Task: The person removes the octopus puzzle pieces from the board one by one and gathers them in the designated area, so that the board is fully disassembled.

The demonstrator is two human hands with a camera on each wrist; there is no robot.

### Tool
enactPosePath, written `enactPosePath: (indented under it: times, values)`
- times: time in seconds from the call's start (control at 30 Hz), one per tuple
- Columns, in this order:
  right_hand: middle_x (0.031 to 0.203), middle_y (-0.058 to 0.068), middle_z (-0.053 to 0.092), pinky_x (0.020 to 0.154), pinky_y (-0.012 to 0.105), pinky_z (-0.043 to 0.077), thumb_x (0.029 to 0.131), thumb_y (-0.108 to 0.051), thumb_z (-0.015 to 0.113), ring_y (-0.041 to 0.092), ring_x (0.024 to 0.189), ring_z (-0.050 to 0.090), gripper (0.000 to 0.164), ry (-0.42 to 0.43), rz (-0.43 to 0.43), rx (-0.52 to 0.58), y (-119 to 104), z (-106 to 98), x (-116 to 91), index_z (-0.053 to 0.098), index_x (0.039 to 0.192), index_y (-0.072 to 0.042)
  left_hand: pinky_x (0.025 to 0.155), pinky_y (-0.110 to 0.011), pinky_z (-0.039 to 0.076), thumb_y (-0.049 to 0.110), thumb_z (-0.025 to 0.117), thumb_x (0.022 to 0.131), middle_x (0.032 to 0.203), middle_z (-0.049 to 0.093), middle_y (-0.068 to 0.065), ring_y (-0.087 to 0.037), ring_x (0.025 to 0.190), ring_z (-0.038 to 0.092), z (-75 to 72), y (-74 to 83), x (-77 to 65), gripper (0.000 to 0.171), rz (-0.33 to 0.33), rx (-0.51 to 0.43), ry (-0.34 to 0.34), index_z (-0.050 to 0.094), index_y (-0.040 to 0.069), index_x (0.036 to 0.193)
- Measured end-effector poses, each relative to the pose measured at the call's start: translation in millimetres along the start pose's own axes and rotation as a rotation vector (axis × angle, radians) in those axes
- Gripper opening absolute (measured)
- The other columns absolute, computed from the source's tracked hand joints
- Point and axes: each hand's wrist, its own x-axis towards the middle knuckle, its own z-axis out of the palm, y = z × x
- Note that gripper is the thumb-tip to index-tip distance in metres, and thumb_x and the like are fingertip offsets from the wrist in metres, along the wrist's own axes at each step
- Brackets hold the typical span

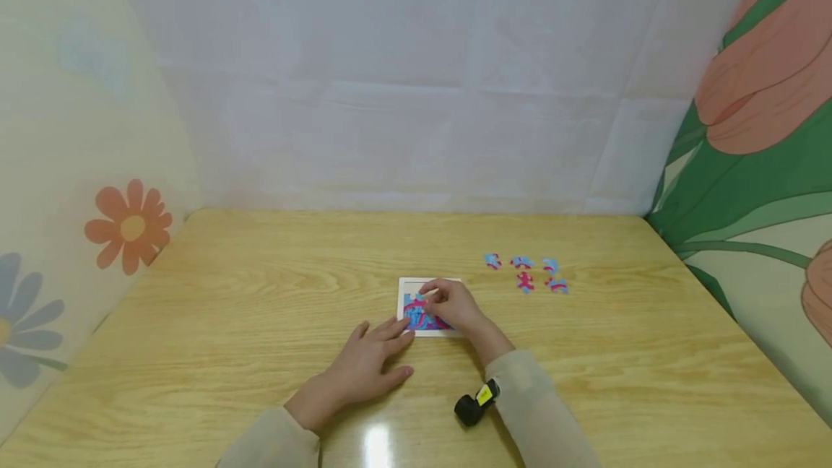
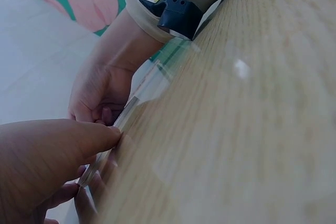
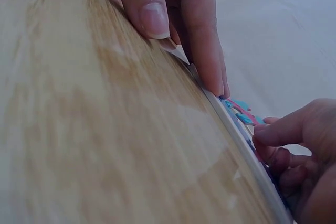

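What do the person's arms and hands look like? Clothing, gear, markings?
Left hand and right hand: bare, ungloved. Long beige sleeves on both arms. Right cuff carries a black device with a yellow label; its dark print is too small to read.

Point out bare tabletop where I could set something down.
Free: the table between the white frame and the printed orange flower at left, and right of the five loose pieces toward the tulip wall. Crowded: around those pieces, and the frame, where the left hand and right hand are.
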Motion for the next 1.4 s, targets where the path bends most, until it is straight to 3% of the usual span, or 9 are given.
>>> enactPosePath:
  times: [0.67,0.87,1.17,1.4]
  values:
    - [0.062,0.001,0.052,0.049,0.02,0.039,0.075,0.008,0.057,0.008,0.053,0.046,0.02,-0.003,0.044,0.107,4,-3,2,0.06,0.094,0.003,0.091,-0.057,0.018,0.036,0.055,0.081,0.132,0.036,-0.009,-0.025,0.121,0.031,-2.4,3.3,0.1,0.052,-0.002,0.007,-0.015,0.049,0.005,0.122]
    - [0.063,0.002,0.052,0.05,0.019,0.038,0.074,0.011,0.055,0.008,0.054,0.046,0.022,0.013,0.056,0.195,5,-4,3,0.058,0.095,0.006,0.092,-0.057,0.017,0.036,0.054,0.082,0.134,0.035,-0.009,-0.026,0.121,0.029,-1.6,4.1,-0.4,0.052,-0.011,0.003,-0.026,0.048,0.005,0.123]
    - [0.065,0.001,0.05,0.045,0.017,0.034,0.076,0.01,0.054,0.007,0.05,0.041,0.023,0.055,0.176,0.379,3,-10,1,0.055,0.099,0.009,0.092,-0.058,0.015,0.036,0.053,0.083,0.134,0.033,-0.01,-0.027,0.122,0.028,-1.1,2.9,-2.5,0.052,-0.012,-0.005,-0.037,0.047,0.004,0.124]
    - [0.071,0.004,0.051,0.046,0.02,0.032,0.078,0.01,0.052,0.01,0.052,0.04,0.021,0.071,0.197,0.369,4,-22,0,0.056,0.098,0.006,0.092,-0.058,0.014,0.036,0.053,0.083,0.135,0.031,-0.011,-0.027,0.122,0.027,-2.1,3.7,-4.3,0.053,-0.021,-0.003,-0.047,0.045,0.005,0.125]
